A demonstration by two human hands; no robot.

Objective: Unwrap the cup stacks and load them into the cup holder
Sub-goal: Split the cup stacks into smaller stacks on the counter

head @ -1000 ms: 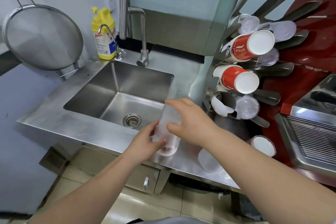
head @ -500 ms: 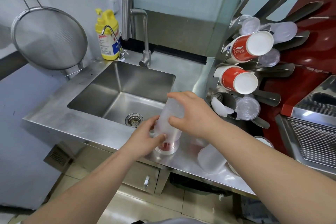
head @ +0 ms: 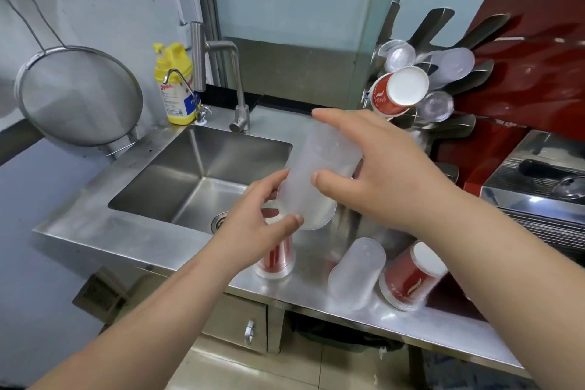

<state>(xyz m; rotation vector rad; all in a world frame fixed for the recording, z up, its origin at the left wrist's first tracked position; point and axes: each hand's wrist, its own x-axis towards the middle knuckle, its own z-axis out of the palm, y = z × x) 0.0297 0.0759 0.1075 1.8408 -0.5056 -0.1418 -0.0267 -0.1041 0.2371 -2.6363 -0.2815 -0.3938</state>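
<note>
Now clear cup stack (head: pixel 319 177) tilts, mouth lower-left.

A stainless steel counter (head: pixel 133 241) holds a sunken sink (head: pixel 202 168) with a round drain (head: pixel 220 221) at its bottom. A tall angular faucet (head: pixel 221 79) stands at the back rim, and a smaller curved tap (head: pixel 186 89) rises just beside a yellow bottle (head: pixel 173 85). A mesh strainer (head: pixel 79 95) hangs against the wall on the left. Below the counter edge sits a drawer with a metal handle (head: pixel 249 331). At the far right is what looks like a metal machine with a ribbed grille (head: pixel 544 225), partly blurred.
</note>
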